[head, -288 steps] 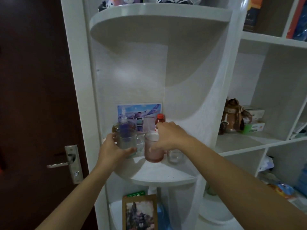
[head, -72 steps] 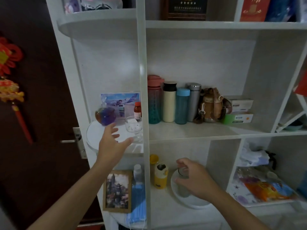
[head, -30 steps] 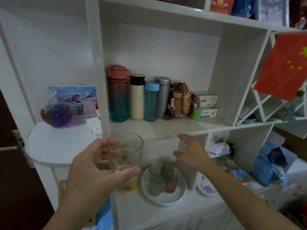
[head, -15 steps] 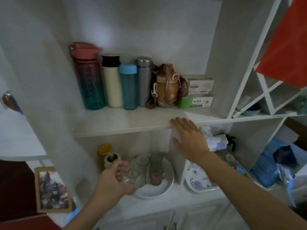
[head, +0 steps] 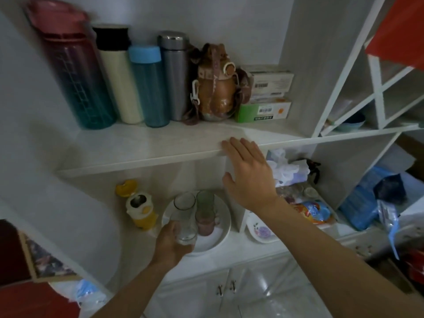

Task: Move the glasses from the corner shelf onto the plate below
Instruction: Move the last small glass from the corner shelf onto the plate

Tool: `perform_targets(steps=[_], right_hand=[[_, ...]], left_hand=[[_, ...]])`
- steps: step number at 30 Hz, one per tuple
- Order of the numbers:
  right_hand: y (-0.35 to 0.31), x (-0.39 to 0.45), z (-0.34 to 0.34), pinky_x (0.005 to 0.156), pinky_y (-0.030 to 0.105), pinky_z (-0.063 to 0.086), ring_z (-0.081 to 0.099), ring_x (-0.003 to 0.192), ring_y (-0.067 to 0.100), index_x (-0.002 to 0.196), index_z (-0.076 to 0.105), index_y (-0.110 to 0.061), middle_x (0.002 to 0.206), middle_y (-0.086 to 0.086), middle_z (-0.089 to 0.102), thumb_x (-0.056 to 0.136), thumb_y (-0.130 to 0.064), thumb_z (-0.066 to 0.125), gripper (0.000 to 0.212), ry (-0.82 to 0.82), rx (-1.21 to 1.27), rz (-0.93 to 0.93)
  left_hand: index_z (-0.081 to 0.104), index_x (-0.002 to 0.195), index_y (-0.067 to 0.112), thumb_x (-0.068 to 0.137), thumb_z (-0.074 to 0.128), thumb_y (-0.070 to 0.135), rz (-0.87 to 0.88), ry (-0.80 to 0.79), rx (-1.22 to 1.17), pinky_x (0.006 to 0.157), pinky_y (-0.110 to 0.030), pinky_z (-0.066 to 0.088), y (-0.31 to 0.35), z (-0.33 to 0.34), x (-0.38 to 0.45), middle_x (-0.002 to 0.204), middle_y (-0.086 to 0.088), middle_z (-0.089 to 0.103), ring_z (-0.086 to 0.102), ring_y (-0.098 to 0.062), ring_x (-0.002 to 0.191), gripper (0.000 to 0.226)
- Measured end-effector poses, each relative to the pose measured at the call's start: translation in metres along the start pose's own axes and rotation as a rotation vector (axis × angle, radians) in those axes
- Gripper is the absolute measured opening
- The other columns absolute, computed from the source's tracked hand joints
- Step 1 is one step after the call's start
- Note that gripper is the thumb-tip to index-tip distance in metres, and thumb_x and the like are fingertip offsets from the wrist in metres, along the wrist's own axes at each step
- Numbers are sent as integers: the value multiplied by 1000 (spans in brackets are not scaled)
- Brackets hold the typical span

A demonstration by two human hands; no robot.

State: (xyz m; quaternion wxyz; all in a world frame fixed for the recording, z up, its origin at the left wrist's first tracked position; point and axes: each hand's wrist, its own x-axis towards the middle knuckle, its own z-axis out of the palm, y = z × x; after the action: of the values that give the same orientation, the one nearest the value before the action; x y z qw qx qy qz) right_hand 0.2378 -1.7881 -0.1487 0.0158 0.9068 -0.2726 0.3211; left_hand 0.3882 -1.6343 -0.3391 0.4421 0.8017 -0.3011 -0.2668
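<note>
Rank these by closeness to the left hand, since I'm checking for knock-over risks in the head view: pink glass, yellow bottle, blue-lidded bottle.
1. Pink glass: on the plate, just right of the left hand.
2. Yellow bottle: up and left, beside the plate.
3. Blue-lidded bottle: on the shelf above, clearly farthest.

The left hand [head: 171,243] grips a clear glass [head: 185,218] over the white plate [head: 221,235].

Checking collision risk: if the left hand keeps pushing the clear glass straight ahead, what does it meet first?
Probably the pink glass on the plate, just beyond the clear glass held by the left hand. Depth is unclear.
</note>
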Motion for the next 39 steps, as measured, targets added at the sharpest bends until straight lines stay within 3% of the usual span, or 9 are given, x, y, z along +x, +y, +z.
perform_targets(steps=[2,5,9,14,21,28,34,39], right_hand=[[2,0,3,119,49,30,46,132,37,138,52,-8,140,16,55,70,-11,66,70,14,2,0],[4,0,6,120,46,27,44,134,36,139,50,-9,142,15,54,69,-11,65,71,22,1,-1],[2,0,5,121,45,25,43,135,36,140,50,-9,143,14,53,70,-12,64,71,21,11,8],[2,0,5,122,44,23,43,135,35,139,50,-8,142,14,54,71,-12,64,70,26,12,8],[2,-1,8,123,43,21,42,136,34,140,51,-8,143,15,53,71,-9,61,69,48,23,-1],[2,0,10,123,41,18,42,136,35,139,51,-7,142,15,54,71,-9,59,69,64,28,4],[1,-1,10,123,45,20,39,138,35,140,49,-8,144,15,51,70,-12,59,71,31,24,11],[-2,-1,7,123,45,20,39,138,35,140,50,-7,144,15,51,69,-11,61,72,20,33,27]], left_hand=[[55,99,12,63,89,5,-25,-2,31,62,-8,40,-2,13,4,101,-4,58,54,-19,94,50],[57,99,15,65,86,9,-22,-32,48,71,-26,41,-2,25,10,99,1,58,56,-17,92,46],[64,80,19,64,87,7,11,-37,19,57,-21,44,-2,37,17,80,5,65,59,-4,69,31],[66,101,13,66,90,23,40,76,103,79,-37,56,-4,53,15,94,-2,71,66,-21,89,43],[69,108,16,67,90,32,27,197,180,85,-35,55,-8,68,12,104,-5,76,70,-27,99,49],[66,115,18,67,88,38,-14,195,179,82,-28,48,-13,68,14,108,-4,76,69,-26,103,56],[60,129,13,70,88,29,-44,159,96,98,-36,49,-17,71,17,123,-8,71,64,-28,117,67],[62,124,9,66,91,26,-66,223,126,83,-31,50,-16,77,15,114,-12,74,69,-34,105,68]])
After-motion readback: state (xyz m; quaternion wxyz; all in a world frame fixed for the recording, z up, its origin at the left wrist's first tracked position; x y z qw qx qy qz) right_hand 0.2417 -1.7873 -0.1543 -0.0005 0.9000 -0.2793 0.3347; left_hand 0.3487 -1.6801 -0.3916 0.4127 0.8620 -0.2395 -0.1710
